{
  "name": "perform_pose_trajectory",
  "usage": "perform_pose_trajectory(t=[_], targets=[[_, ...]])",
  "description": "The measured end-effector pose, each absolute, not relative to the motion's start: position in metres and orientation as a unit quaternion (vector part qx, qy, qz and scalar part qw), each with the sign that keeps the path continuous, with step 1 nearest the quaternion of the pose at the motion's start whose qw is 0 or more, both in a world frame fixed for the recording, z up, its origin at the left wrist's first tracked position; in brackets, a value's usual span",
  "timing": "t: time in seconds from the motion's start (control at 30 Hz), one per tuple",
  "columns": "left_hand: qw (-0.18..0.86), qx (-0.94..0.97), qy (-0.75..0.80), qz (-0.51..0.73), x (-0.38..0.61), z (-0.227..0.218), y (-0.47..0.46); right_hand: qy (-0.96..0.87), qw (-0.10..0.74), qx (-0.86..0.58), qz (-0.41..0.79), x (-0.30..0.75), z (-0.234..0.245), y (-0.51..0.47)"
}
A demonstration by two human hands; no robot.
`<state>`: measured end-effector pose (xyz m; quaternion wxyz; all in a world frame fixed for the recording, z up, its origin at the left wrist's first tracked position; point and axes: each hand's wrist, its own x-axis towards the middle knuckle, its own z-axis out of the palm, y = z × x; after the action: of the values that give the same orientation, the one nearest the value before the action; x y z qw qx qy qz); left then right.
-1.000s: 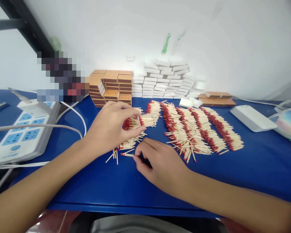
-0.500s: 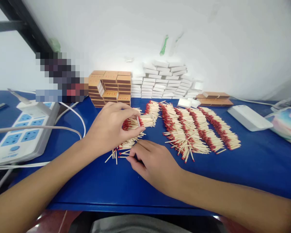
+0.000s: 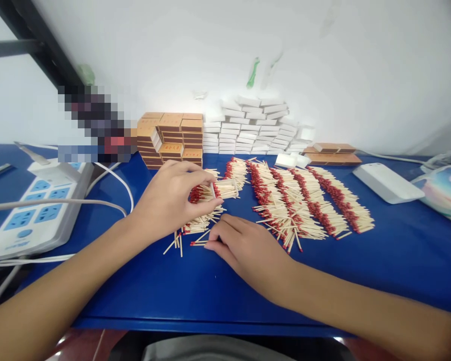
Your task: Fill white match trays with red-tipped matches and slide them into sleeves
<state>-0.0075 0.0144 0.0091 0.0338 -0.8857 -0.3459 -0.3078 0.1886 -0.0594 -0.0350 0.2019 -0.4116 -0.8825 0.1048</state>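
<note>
Blue tabletop (image 3: 165, 291), blurrily lettered matchboxes (image 3: 171, 123), match tray (image 3: 213, 191) in left hand (image 3: 173, 194)

From over here, I have my left hand (image 3: 173, 193) pinching the match tray (image 3: 212, 191) between thumb and fingertips, while my right hand (image 3: 251, 250) curls on the tray's near side, its thumb and forefinger tips close together.

The left hand (image 3: 173, 198) holds a white matchbox tray (image 3: 212, 191) of red-tipped matches (image 3: 225, 189) between thumb and fingers beside a match pile (image 3: 203, 220); the right hand (image 3: 251, 253) pinches stray matches (image 3: 199, 244) on the blue table (image 3: 154, 296); slanting match rows (image 3: 315, 205) lie to the right; orange-brown matchboxes (image 3: 171, 120) and white boxes (image 3: 249, 134) stand stacked along the wall (image 3: 165, 60).
</note>
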Motion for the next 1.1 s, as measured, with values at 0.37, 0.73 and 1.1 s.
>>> perform_pose_trajectory(t=[0.37, 0.73, 1.1], targets=[[0.044, -0.89, -0.344, -0.295, -0.007, 0.008, 0.014, -0.898, 0.18, -0.386, 0.11, 0.197, -0.028, -0.058], [0.038, -0.893, -0.343, -0.29, -0.007, 0.01, 0.014, -0.909, 0.195, -0.362, 0.065, 0.207, -0.029, -0.054], [-0.015, -0.897, -0.337, -0.285, -0.005, 0.007, 0.007, -0.844, 0.329, -0.423, 0.016, 0.254, -0.003, -0.017]])
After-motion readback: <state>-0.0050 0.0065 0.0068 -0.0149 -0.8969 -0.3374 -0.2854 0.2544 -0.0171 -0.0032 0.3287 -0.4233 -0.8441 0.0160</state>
